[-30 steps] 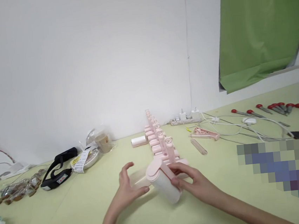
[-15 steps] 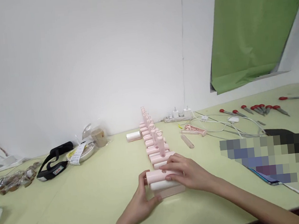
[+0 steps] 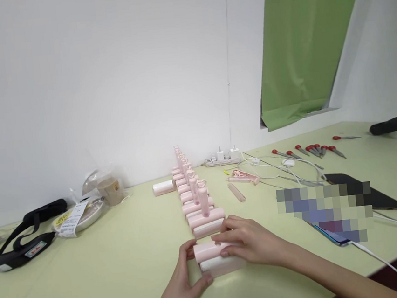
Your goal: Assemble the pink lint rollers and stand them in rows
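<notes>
Between my hands, at the lower middle of the head view, is a pink-and-white roller (image 3: 219, 262) with a pink tube along its top. My left hand (image 3: 187, 276) grips its left end, thumb low at the front and fingers behind. My right hand (image 3: 248, 241) holds its right end, fingers over the pink top. Just beyond stands a row of similar pink-and-white rollers (image 3: 208, 217) running back toward the wall. Upright pink tubes with loop tops (image 3: 204, 202) stand along that row.
A lone roller (image 3: 163, 188) lies left of the row. Right of it are a clear tube (image 3: 237, 192), a pink case (image 3: 250, 177), a power strip (image 3: 222, 162), cables and red-ended tools (image 3: 320, 149). A black strap (image 3: 41, 246) and wrapped bowl (image 3: 82, 218) lie left; a phone (image 3: 328, 234) lies right.
The view has shifted to the right. My hands and the held roller are now nearer to me, with a wider gap to the row behind.
</notes>
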The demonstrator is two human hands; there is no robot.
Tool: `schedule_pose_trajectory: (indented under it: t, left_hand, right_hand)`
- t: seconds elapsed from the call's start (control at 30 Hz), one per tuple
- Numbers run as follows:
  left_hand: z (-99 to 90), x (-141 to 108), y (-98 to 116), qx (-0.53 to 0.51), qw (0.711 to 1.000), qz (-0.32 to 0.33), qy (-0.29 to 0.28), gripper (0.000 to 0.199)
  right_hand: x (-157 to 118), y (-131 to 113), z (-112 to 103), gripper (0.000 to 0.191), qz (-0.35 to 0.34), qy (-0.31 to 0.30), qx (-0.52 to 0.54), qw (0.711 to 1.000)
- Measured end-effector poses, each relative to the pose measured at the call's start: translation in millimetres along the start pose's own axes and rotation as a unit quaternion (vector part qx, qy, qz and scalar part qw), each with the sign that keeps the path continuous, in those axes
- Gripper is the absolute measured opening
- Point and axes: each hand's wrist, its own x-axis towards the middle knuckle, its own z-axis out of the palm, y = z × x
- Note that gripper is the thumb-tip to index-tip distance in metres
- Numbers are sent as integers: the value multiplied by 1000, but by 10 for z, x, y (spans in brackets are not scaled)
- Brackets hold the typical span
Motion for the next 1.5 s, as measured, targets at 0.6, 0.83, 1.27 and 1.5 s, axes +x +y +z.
schedule_pose_trajectory:
  t: [0.6,0.83,1.27,1.5]
  left_hand:
    - [7,4,-2,-10,1000,-11,3,56]
    - [-5,47,-18,-18,1000,-8,-8,51]
    - [-11,28,-5,-17,1000,-1,-12,50]
    - [-10,32,9,-14,1000,-5,-13,51]
  right_hand:
    - [121,1090,-315,25,266,113,-67,955]
    - [19,138,-820,28,22,-87,31,995]
    - [435,-329,-835,19,-118,-219,-165,954]
    - [426,-321,-815,22,-133,-236,-181,945]
